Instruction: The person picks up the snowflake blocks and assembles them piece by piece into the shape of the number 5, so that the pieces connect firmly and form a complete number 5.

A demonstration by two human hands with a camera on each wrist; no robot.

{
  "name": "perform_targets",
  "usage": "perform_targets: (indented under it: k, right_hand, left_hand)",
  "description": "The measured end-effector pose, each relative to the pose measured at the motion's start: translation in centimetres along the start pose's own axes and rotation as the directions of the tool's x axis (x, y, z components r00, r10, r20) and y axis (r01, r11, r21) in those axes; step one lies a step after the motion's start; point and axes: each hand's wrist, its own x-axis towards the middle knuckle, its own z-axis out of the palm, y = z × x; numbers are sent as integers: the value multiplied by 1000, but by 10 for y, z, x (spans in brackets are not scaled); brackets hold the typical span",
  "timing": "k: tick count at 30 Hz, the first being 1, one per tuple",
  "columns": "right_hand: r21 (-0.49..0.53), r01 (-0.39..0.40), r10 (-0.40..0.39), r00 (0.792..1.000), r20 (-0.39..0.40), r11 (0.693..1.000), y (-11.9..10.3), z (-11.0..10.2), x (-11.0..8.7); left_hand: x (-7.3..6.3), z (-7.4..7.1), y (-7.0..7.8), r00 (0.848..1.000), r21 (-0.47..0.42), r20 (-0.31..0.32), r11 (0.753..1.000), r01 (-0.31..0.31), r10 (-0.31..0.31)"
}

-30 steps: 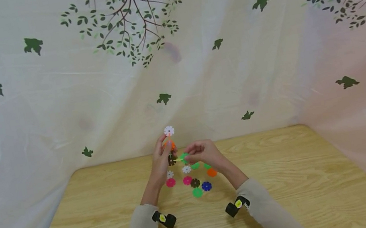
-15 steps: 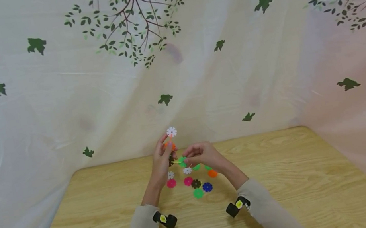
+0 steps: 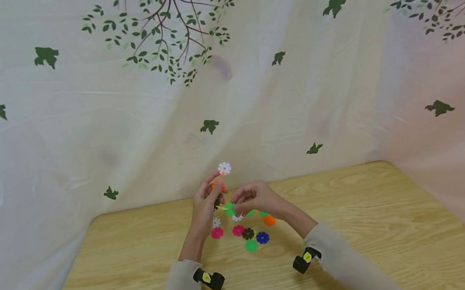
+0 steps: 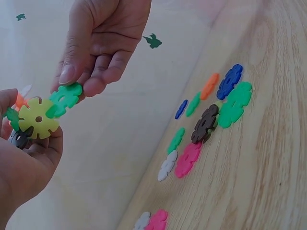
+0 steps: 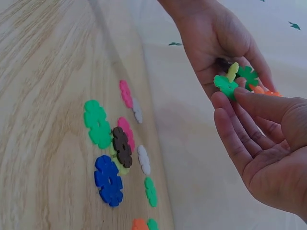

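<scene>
My left hand (image 3: pixel 204 205) holds a linked chain of slotted plastic flower discs above the table. Its white disc (image 3: pixel 224 168) sticks up past the fingertips, with an orange disc (image 3: pixel 218 186) below. In the left wrist view a yellow disc (image 4: pixel 38 118) and a dark disc (image 4: pixel 19 139) sit at the fingers. A green disc (image 4: pixel 66 97) is slotted to the yellow one, and my right hand (image 3: pixel 262 200) pinches its outer edge between thumb and fingers. Another green disc (image 5: pixel 248 76) shows behind, in the right wrist view.
Loose discs lie on the wooden table (image 3: pixel 366 225) below the hands: pink (image 3: pixel 217 234), brown (image 3: pixel 248 233), blue (image 3: pixel 263 238), green (image 3: pixel 251 245), orange (image 3: pixel 269 220) and several others. A patterned cloth (image 3: pixel 142 129) hangs behind the table's back edge.
The chain has turned in my left hand: its white top has shifted right and slightly down. The pinched green disc has moved a little left and down with my right fingers.
</scene>
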Motion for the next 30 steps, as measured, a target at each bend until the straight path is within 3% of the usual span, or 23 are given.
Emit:
perform_targets:
  k: [6, 11, 20, 23, 30]
  right_hand:
    - [-42, -16, 18, 999, 33, 999, 3, 1, -2]
    - [-101, -24, 31, 997, 65, 995, 8, -1, -5]
    - [-272, 34, 13, 985, 171, 962, 14, -17, -15]
    - [-347, 63, 8, 980, 200, 936, 17, -24, -19]
    - [-535, 125, 13, 969, 247, 836, 24, -46, -28]
  left_hand:
    - [1, -1, -2, 1000, -13, 13, 1000, 5, -5]
    - [1, -2, 0, 999, 31, 34, 999, 29, -30]
    - [2, -6, 1, 996, 93, 46, 993, 67, -71]
    - [1, -7, 2, 996, 94, 51, 993, 74, -79]
    - [1, -8, 4, 994, 87, 56, 992, 87, -92]
